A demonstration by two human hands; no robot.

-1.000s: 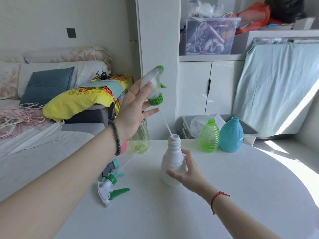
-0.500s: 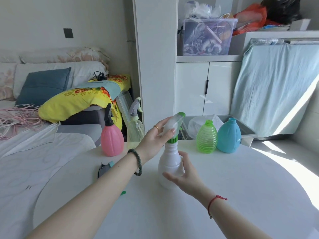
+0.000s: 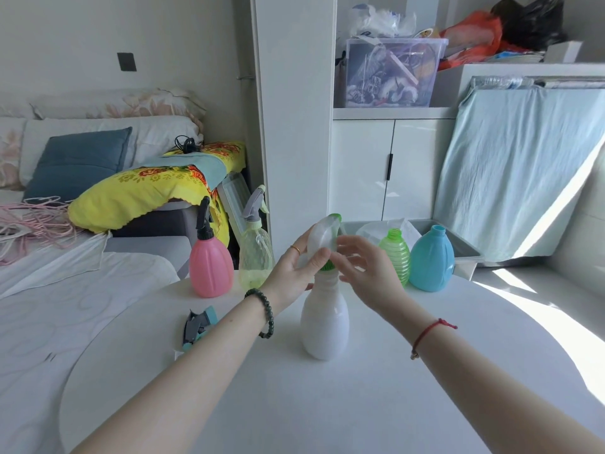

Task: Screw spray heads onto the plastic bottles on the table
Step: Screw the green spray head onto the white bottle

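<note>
A white plastic bottle (image 3: 324, 319) stands upright in the middle of the round white table (image 3: 360, 404). A white spray head with green collar (image 3: 324, 239) sits on its neck. My left hand (image 3: 291, 268) grips the spray head's body from the left. From the right, my right hand (image 3: 363, 267) has its fingertips on the green collar. Behind stand a green ribbed bottle (image 3: 396, 253) and a blue bottle (image 3: 431, 259), both without heads. A pink bottle (image 3: 209, 258) and a clear yellowish bottle (image 3: 255, 253) at the back left carry spray heads.
A loose grey and teal spray head (image 3: 198, 326) lies on the table by my left forearm. A bed lies to the left, a white cabinet (image 3: 386, 165) and a grey bin (image 3: 465, 250) behind the table. Sunlight falls on the table's right side.
The spray head came down from the air onto the white bottle's neck. My right hand left the bottle's body and rose to the green collar. The view shifted slightly.
</note>
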